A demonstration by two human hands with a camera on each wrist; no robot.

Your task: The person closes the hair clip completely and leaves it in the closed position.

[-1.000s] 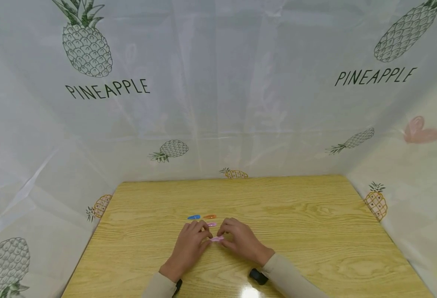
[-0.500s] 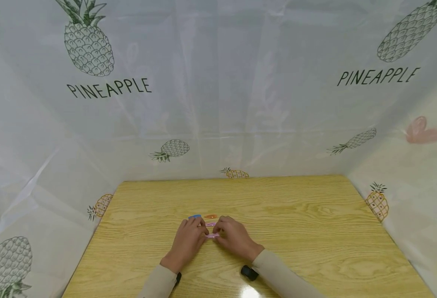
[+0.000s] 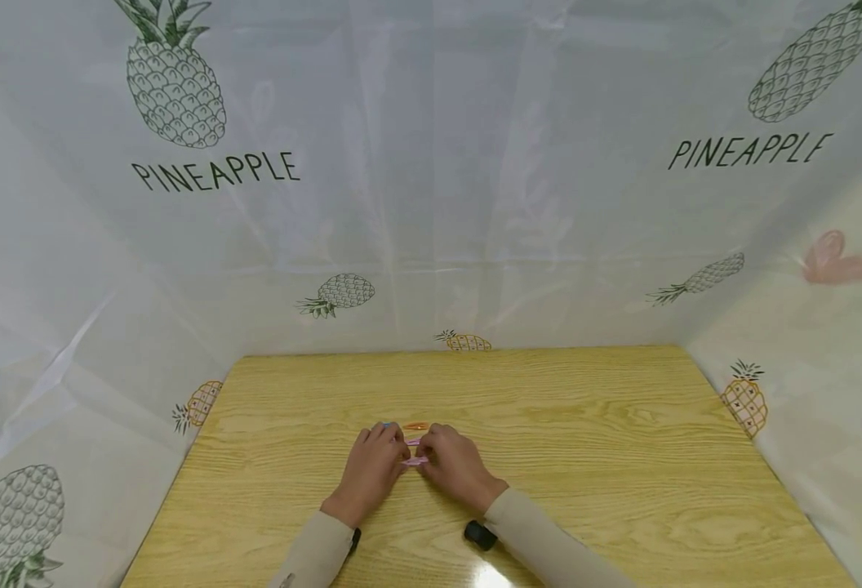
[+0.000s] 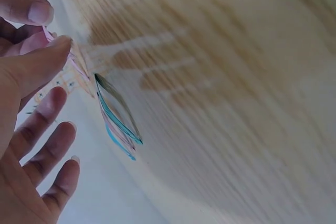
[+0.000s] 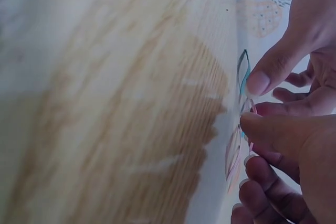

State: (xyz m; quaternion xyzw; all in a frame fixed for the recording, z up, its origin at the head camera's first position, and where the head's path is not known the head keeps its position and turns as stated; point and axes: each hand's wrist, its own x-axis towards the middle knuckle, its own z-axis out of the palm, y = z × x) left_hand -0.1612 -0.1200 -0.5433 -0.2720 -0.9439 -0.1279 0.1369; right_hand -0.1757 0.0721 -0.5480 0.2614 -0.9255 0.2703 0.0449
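Observation:
In the head view a pink snap hair clip point(image 3: 415, 461) is held just above the table between both hands. The left hand point(image 3: 374, 465) pinches its left end with thumb and finger, its other fingers apart. Thumb and finger of the right hand point(image 3: 456, 465) pinch the right end. Behind it lie a second pink hair clip point(image 3: 415, 442) and an orange hair clip point(image 3: 415, 426). Most of a blue hair clip point(image 3: 386, 424) is hidden by the left fingers. From the left wrist, a teal hair clip point(image 4: 119, 117) shows beyond the fingertips.
The wood-grain table point(image 3: 585, 441) reaches out on both sides of the hands. A pale pineapple-print sheet point(image 3: 431, 204) stands behind it and along its sides. A small black object point(image 3: 480, 535) sits by the right sleeve.
Both hands have moved away from the body and slightly left with the pink hair clip, bringing it nearer the second pink one. The left hand now covers most of the blue clip.

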